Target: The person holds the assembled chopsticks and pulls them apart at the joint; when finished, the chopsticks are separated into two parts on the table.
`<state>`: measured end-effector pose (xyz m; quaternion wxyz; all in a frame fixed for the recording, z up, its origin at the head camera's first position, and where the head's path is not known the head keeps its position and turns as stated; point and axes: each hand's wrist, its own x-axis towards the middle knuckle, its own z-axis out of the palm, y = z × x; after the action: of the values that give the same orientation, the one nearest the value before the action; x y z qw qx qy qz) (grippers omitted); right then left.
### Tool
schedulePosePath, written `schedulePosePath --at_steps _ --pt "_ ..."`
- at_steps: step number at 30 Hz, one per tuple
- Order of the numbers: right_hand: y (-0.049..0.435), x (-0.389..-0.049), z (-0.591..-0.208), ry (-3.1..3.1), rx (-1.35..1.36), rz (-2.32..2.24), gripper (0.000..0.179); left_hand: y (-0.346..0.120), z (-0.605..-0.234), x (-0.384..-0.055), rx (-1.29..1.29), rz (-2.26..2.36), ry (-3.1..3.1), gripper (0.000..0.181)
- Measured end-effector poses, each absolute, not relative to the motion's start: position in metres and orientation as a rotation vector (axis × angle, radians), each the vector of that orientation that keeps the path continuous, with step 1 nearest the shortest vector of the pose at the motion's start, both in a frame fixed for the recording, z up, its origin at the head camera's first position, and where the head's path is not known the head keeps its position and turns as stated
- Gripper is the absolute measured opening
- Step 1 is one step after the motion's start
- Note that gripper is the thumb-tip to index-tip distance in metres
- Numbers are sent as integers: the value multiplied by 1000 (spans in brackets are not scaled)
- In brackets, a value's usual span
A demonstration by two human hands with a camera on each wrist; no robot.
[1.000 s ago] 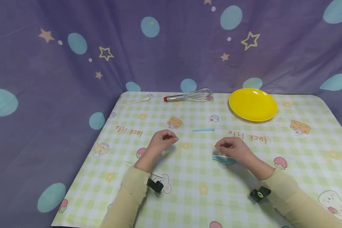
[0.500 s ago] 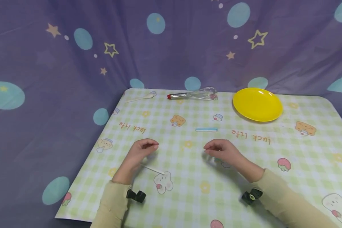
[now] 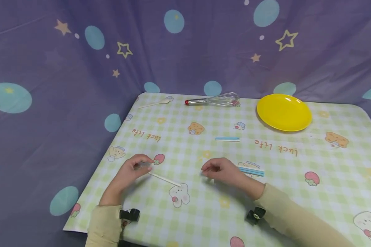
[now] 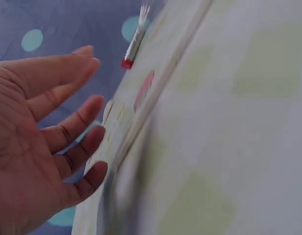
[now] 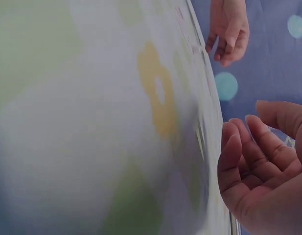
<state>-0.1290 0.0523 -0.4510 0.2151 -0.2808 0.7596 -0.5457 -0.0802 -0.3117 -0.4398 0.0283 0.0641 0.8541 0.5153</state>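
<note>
My left hand (image 3: 131, 173) hovers at the left over the cloth, thumb and fingers apart and nothing between them. Close to its fingertips lies a thin white stick (image 3: 165, 179), which crosses the left wrist view as a long pale rod (image 4: 163, 81). The far end of the stick is hidden by the hand. Over the middle of the table, my right hand (image 3: 224, 170) hangs with loosely bent fingers that hold nothing. Just right of it lies a blue-and-white strip (image 3: 251, 171), partly behind the hand. A second blue-and-white strip (image 3: 227, 139) lies farther back.
A yellow plate (image 3: 284, 113) stands at the back right. Along the back edge lie a whisk (image 3: 214, 100) with a red-tipped handle and a pale spoon (image 3: 156, 103). A purple curtain (image 3: 188, 51) hangs directly behind the checked tablecloth (image 3: 201, 219).
My left hand has moved left and toward me, to the stick's far end. The right hand has moved left, uncovering most of the nearer blue-and-white strip. The head view has shifted slightly.
</note>
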Motion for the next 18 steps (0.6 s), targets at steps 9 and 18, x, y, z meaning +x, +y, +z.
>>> schedulePosePath --at_steps 9,18 --pt "13 -121 -450 2122 -895 -1334 21 -325 -447 -76 351 1372 2734 24" --pt "-17 -117 -452 2152 -923 -1186 20 -326 -455 -76 351 1171 2870 20"
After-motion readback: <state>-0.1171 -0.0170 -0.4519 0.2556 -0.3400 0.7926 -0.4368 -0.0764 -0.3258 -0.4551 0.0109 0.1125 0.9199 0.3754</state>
